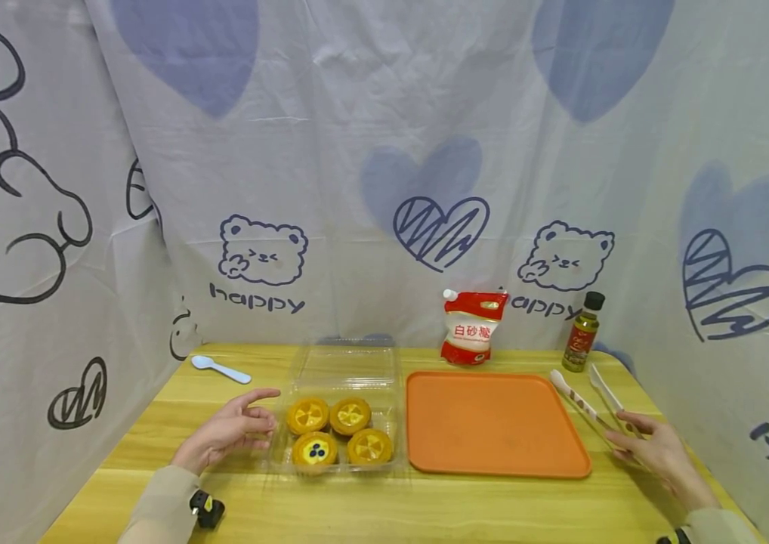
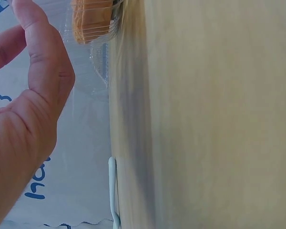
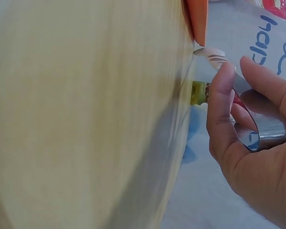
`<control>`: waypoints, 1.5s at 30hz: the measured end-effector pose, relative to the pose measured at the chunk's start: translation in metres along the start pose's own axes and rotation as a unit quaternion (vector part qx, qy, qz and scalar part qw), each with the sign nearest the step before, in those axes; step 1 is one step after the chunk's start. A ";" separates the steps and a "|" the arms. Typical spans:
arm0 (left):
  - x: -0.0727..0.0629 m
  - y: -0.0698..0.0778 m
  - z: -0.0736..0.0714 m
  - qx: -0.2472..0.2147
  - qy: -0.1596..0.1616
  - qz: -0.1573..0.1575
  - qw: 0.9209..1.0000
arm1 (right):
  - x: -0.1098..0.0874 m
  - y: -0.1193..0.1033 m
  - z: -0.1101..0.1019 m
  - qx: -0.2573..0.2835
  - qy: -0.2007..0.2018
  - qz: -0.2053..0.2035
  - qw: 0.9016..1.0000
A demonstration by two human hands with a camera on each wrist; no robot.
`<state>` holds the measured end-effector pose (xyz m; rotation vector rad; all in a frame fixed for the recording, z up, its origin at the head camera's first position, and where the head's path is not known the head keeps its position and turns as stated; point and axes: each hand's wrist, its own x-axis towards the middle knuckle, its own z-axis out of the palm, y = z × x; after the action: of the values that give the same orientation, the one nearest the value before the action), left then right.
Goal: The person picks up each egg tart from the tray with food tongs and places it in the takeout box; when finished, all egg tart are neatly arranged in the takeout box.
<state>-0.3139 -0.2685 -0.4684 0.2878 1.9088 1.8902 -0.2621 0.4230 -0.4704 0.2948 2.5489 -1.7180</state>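
Observation:
My left hand (image 1: 231, 431) is beside the left wall of a clear plastic box (image 1: 347, 368), fingers loosely bent and holding nothing. Whether its fingertips touch the box cannot be made out. The box's lid stands raised at the back, and several egg tarts (image 1: 350, 415) sit inside; one tart (image 1: 315, 451) has dark berries on top. At the right, my right hand (image 1: 659, 453) grips metal food tongs (image 1: 585, 406) with pale tips, whose two arms are spread apart. The tongs' bent metal end (image 3: 271, 129) shows inside the palm in the right wrist view.
An orange tray (image 1: 493, 423) lies between the box and the tongs. Behind it stand a red and white sugar pouch (image 1: 471, 329) and a black-capped oil bottle (image 1: 582, 332). A pale spoon (image 1: 221, 369) rests at the back left. Printed cloth (image 1: 344, 227) surrounds the wooden table (image 1: 357, 514).

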 end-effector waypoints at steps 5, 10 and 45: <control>-0.001 0.001 0.000 -0.002 -0.001 0.001 1.000 | -0.001 0.003 0.001 -0.007 0.003 -0.014 1.000; -0.002 0.001 0.001 -0.003 -0.004 0.005 1.000 | 0.000 0.008 -0.006 -0.068 -0.013 -0.036 0.997; 0.000 0.002 0.000 -0.005 -0.007 -0.001 1.000 | 0.015 0.031 -0.038 -0.188 -0.125 -0.045 0.973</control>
<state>-0.3138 -0.2683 -0.4667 0.2959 1.8907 1.8909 -0.2690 0.4710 -0.4862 -0.0564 2.6515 -1.1643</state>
